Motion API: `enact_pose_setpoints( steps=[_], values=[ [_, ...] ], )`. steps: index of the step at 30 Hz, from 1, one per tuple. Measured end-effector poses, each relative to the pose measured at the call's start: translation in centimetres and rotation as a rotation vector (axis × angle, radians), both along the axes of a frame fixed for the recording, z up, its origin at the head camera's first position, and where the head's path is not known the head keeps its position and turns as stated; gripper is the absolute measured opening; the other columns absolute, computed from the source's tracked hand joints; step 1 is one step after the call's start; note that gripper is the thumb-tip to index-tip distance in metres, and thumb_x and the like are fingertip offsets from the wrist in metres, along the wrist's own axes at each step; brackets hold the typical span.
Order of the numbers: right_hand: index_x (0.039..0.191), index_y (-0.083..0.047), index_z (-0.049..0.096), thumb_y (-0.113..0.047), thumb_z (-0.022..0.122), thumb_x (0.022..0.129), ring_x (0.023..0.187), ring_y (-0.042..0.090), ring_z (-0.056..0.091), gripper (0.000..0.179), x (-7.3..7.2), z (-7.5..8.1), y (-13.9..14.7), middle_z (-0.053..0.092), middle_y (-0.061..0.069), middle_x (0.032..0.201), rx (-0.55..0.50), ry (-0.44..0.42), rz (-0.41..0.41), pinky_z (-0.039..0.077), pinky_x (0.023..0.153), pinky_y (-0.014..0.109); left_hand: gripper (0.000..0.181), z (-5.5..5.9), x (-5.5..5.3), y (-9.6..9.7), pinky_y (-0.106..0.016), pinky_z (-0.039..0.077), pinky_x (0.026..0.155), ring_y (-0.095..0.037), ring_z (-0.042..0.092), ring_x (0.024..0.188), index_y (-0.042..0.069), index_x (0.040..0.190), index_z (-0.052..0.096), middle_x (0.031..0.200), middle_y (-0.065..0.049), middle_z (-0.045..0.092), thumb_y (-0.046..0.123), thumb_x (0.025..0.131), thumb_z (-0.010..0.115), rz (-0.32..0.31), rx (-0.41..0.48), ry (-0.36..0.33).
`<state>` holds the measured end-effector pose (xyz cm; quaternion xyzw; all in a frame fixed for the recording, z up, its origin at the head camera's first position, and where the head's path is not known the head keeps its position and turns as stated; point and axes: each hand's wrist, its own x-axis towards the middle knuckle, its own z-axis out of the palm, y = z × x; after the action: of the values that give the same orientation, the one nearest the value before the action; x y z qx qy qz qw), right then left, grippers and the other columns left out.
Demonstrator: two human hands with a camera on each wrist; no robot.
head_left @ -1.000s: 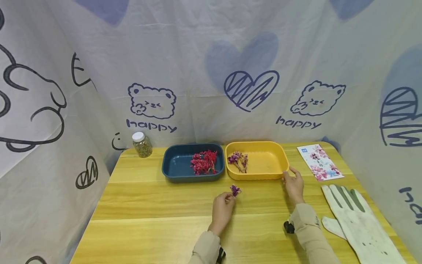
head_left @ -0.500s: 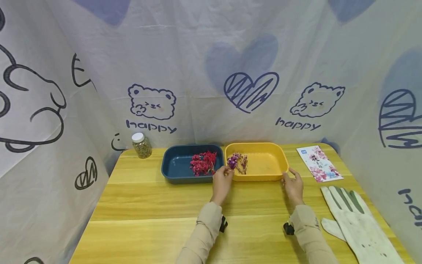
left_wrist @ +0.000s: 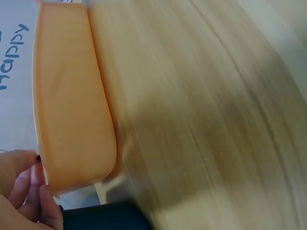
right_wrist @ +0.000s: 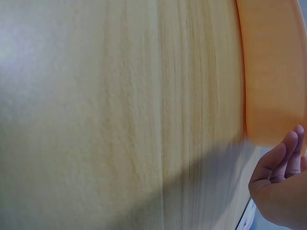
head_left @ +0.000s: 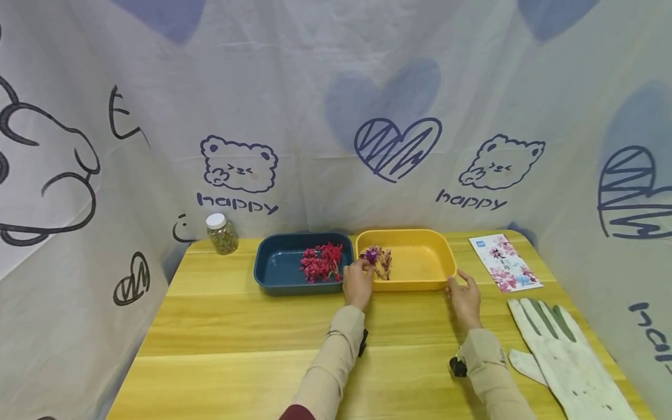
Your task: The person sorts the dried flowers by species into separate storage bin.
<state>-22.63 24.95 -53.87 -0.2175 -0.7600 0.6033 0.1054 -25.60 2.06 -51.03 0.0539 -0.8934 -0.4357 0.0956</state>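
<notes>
In the head view my left hand [head_left: 359, 284] is at the front left rim of the yellow tray [head_left: 422, 261]. Thumb and finger pinch a purple dried flower sprig [head_left: 373, 254], whose head is over the tray, overlapping the other purple sprigs [head_left: 385, 267] lying inside. The left wrist view shows the pinching fingertips [left_wrist: 24, 160] right at the rim, with only a dark bit of the sprig between them. My right hand [head_left: 465, 300] holds the tray's front right corner; in the right wrist view its fingers [right_wrist: 290, 143] lie against the outer wall.
A dark blue tray [head_left: 275, 268] with red dried flowers [head_left: 322, 262] stands close left of the yellow one. A white-capped jar [head_left: 223, 235] is at the back left. On the right lie a floral packet [head_left: 505, 262] and white gloves [head_left: 572, 361]. Printed fabric walls surround the table.
My left hand has moved forward from the open table to the yellow tray's rim, carrying the purple sprig over it. My right hand stays at the tray's corner. The head view shifts slightly.
</notes>
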Motion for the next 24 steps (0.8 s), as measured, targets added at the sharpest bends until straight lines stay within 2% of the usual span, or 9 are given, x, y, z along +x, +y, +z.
enact_pose_setpoints(
  steps=[4, 12, 16, 20, 24],
  values=[
    [0.139, -0.001, 0.041, -0.02, 0.054, 0.097, 0.059, 0.003, 0.055, 0.048, 0.0, 0.2, -0.1, 0.059, -0.008, 0.068, -0.003, 0.014, -0.006, 0.042, 0.05, 0.015, 0.014, 0.0, -0.2, 0.2, -0.029, 0.047, 0.064, -0.022, 0.054, 0.086, 0.009, 0.1, 0.073, 0.089, -0.003, 0.069, 0.014, 0.088, 0.068, -0.024, -0.067, -0.025],
    [0.139, -0.001, 0.041, -0.019, 0.054, 0.097, 0.059, 0.002, 0.055, 0.048, -0.2, 0.4, 0.0, 0.057, -0.009, 0.066, -0.014, 0.019, -0.009, 0.042, 0.051, 0.014, 0.019, -0.2, -0.2, 0.0, -0.029, 0.044, 0.066, -0.019, 0.05, 0.083, 0.007, 0.105, 0.072, 0.087, -0.002, 0.066, 0.011, 0.087, 0.068, -0.079, -0.061, -0.008],
    [0.139, 0.0, 0.041, -0.019, 0.055, 0.097, 0.058, 0.001, 0.055, 0.048, -0.3, 0.2, 0.0, 0.056, -0.011, 0.064, -0.016, 0.018, -0.009, 0.042, 0.05, 0.014, 0.02, -0.2, 0.3, -0.5, -0.032, 0.046, 0.07, -0.021, 0.051, 0.084, 0.004, 0.107, 0.07, 0.089, -0.005, 0.066, 0.01, 0.088, 0.067, -0.118, 0.026, 0.018],
    [0.139, 0.0, 0.041, -0.02, 0.055, 0.097, 0.059, 0.001, 0.055, 0.049, -0.2, 0.3, 0.0, 0.058, -0.01, 0.065, -0.01, 0.018, -0.002, 0.042, 0.051, 0.014, 0.02, -0.6, 1.2, -1.4, -0.037, 0.044, 0.08, -0.026, 0.055, 0.086, -0.001, 0.106, 0.069, 0.089, -0.009, 0.066, 0.006, 0.088, 0.066, -0.162, 0.111, 0.095],
    [0.14, 0.0, 0.041, -0.021, 0.053, 0.098, 0.061, 0.003, 0.056, 0.048, 0.0, 0.7, 0.0, 0.059, -0.007, 0.069, 0.02, 0.013, 0.002, 0.045, 0.054, 0.017, 0.015, -1.2, 2.4, -2.7, -0.036, 0.045, 0.081, -0.026, 0.058, 0.086, -0.001, 0.102, 0.069, 0.089, -0.011, 0.067, 0.006, 0.089, 0.065, -0.168, 0.164, 0.139]
  ],
)
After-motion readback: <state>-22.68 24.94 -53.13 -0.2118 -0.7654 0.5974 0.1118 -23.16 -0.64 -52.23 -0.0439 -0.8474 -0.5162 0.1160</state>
